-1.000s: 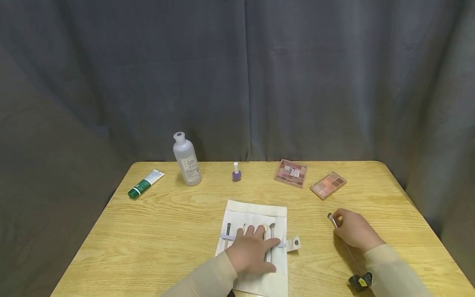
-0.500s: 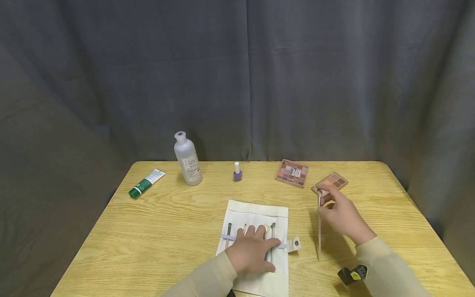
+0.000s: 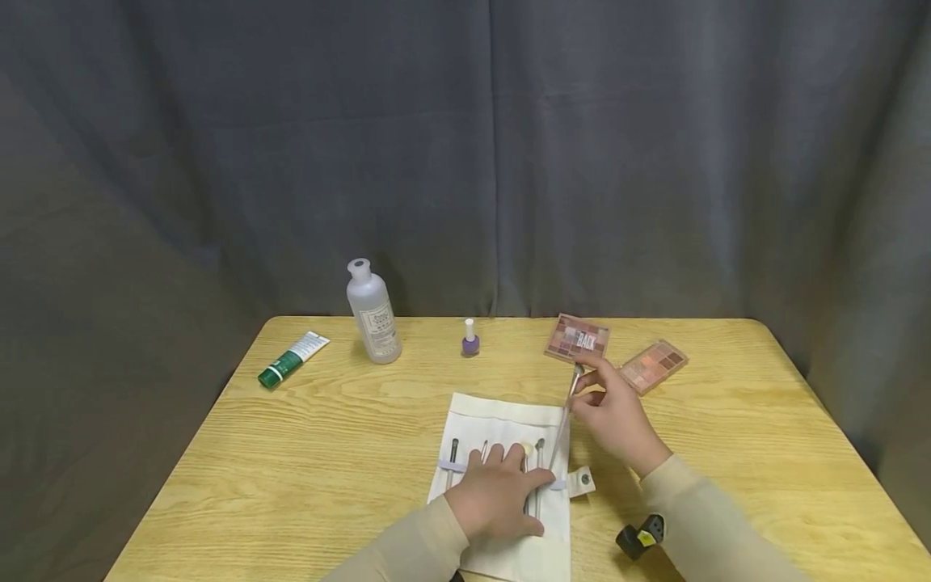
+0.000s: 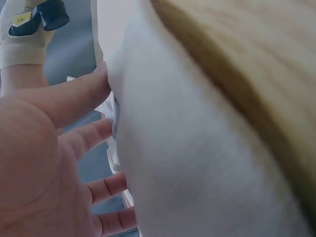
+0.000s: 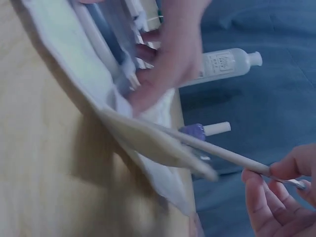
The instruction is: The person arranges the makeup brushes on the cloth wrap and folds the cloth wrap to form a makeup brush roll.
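Observation:
A white fabric brush roll point(image 3: 483, 408) lies unfolded at the front of the table, with several makeup brushes under its lavender elastic band point(image 3: 558, 486). My left hand point(image 3: 496, 495) rests on it with fingers spread, covering part of the brushes. Just right of that hand, my right hand point(image 3: 617, 419) pinches a makeup brush point(image 3: 563, 424) near its bristle end. The brush slants, handle down, and its lower end meets the roll beside the left hand; in the right wrist view the brush handle point(image 5: 222, 152) reaches the roll's edge. Whether the tip is under the band cannot be seen.
Behind the roll stand a clear bottle point(image 3: 374, 315) and a purple nail polish bottle point(image 3: 470, 343). A green and white tube point(image 3: 292, 360) lies at far left. Two eyeshadow palettes, one square point(image 3: 575, 335) and one oblong point(image 3: 655, 365), lie back right. A snap tab point(image 3: 581, 482) sticks out from the roll.
My right hand has carried the makeup brush leftward from the right side of the table to the roll, turning its handle down toward the band. My left hand has stayed on the roll.

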Tool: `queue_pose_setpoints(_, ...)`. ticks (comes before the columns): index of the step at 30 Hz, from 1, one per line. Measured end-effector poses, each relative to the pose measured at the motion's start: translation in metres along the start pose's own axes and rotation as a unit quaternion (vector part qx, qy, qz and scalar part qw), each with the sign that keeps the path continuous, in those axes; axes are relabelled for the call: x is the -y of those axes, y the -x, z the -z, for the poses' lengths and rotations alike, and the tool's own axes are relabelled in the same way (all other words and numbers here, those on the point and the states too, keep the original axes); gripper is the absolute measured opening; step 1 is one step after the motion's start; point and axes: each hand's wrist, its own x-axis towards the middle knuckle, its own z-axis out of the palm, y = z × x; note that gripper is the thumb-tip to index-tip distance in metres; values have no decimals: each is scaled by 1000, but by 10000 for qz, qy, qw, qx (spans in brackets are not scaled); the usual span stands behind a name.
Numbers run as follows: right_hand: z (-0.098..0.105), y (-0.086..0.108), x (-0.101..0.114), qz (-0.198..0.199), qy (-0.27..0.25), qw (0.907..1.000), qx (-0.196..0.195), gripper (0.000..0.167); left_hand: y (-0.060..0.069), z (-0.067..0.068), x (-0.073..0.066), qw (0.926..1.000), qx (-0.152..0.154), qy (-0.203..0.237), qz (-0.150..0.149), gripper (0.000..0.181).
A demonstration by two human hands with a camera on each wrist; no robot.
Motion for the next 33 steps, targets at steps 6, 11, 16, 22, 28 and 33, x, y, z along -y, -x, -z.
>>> queue_pose_setpoints(6,-3,-3,-5,-109,306,9995,-24,59,1,0,-1,10000,-43,-24,55,68)
queue_pose_setpoints(11,-4,-3,-6,-371,551,9977,117,58,2,1,-1,10000,-28,4,58,68)
queue_pose_setpoints(16,-10,3,-7,-791,622,9940,431,60,2,0,-2,10000,-37,-2,74,67)
queue_pose_setpoints(22,-16,8,-9,-999,610,9897,818,58,2,1,-2,10000,-29,-35,60,68)
queue_pose_setpoints(28,-22,13,-10,-918,910,9873,923,52,2,1,-2,10000,-19,-37,3,69)
queue_pose_setpoints(33,-26,19,-7,-1124,1045,9791,1332,37,3,3,-1,10000,-51,-51,-4,69)
